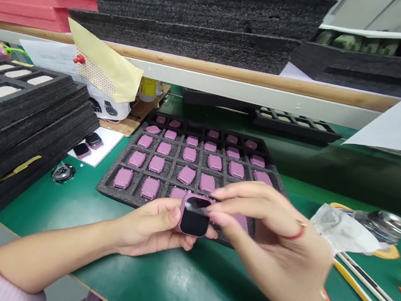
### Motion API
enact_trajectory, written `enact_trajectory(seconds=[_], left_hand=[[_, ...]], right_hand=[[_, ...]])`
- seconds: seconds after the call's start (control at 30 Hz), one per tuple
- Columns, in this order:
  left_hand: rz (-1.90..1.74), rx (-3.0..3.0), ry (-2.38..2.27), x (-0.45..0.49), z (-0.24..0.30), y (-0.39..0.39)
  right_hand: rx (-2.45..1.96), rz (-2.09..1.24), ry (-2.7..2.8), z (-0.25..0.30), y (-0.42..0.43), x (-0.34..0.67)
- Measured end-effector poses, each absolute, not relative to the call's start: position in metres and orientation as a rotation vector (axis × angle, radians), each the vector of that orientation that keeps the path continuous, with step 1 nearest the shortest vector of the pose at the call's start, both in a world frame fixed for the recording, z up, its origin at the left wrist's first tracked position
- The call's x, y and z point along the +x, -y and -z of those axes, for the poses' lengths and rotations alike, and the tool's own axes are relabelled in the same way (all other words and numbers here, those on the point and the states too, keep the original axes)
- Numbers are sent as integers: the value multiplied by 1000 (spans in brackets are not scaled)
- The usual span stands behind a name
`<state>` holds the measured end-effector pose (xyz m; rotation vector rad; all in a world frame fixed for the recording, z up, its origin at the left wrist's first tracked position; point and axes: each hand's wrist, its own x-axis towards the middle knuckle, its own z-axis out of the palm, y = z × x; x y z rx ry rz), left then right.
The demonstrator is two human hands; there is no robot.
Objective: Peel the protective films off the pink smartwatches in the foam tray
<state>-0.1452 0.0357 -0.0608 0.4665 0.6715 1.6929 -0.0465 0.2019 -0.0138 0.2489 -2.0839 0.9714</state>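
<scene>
My left hand [154, 226] is closed round a purple smartwatch case [195, 216], its dark square screen turned up and the thumb on its left edge. At the top right of that screen, the thumb and fingertips of my right hand [271, 231] pinch a thin transparent film [198, 204]. Beyond both hands lies a black foam tray [104, 187] with rows of purple watch cases, such as one at the near left [123, 178]. My right hand hides the tray's near right corner.
Black foam trays [37, 131] are stacked at left, near two small watches [88, 145] on a white pad. White tissue [339, 229], a metal-lidded jar [392, 225] and long slim tools [371, 292] lie at right. A shelf edge [233, 80] crosses above the bench.
</scene>
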Motion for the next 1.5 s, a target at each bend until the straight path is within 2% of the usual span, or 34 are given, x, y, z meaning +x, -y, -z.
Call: enact_trajectory(seconds=[0.1,0.3,0.63,0.8,0.97,1.13,1.33,1.43,1.5], left_hand=[[-1651,477,-665,-146,59,-34],[-1660,506,-594,-148,57,-34],[-1653,495,-517,-150,61,-34],[-1662,450,-518,-150,61,-34],[-1683,451,-508,-150,63,-34],[-1681,356,-573,-150,61,-32],[-1705,376,-643,-149,60,-34],[-1759,405,-697,-147,63,-35],[-1759,434,-746,-144,64,-36]], right_hand=[[106,-1071,1883,12,-203,-41],[313,-1049,2282,20,-201,-43],[398,-976,2315,30,-200,-47],[280,-1178,2178,25,-203,-41],[387,-933,2164,23,-214,-26],[468,-904,2309,29,-209,-16],[671,-609,2285,25,-205,-31],[545,-555,2278,26,-200,-40],[455,-653,2345,28,-195,-44]])
